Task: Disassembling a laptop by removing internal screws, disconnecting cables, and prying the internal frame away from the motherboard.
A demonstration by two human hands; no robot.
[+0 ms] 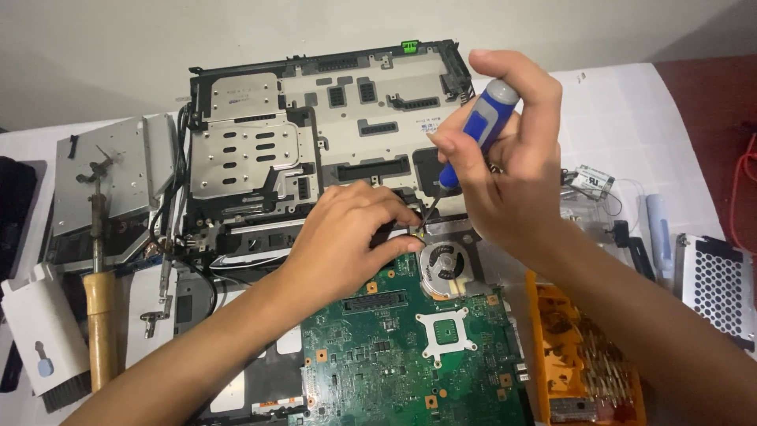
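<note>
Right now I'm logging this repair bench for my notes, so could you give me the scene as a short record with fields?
Setting: white table seen from a head camera
Main item: opened laptop chassis with green circuit board
Right hand: grips a blue-handled screwdriver, tip down beside the round fan
Left hand: rests on the board's top edge, fingertips near the screwdriver tip
Left side: wooden-handled soldering iron, metal drive casing
Right side: orange bit case, perforated metal bracket

Head view, steeply downward, close over table (pixel 623 118)
</note>
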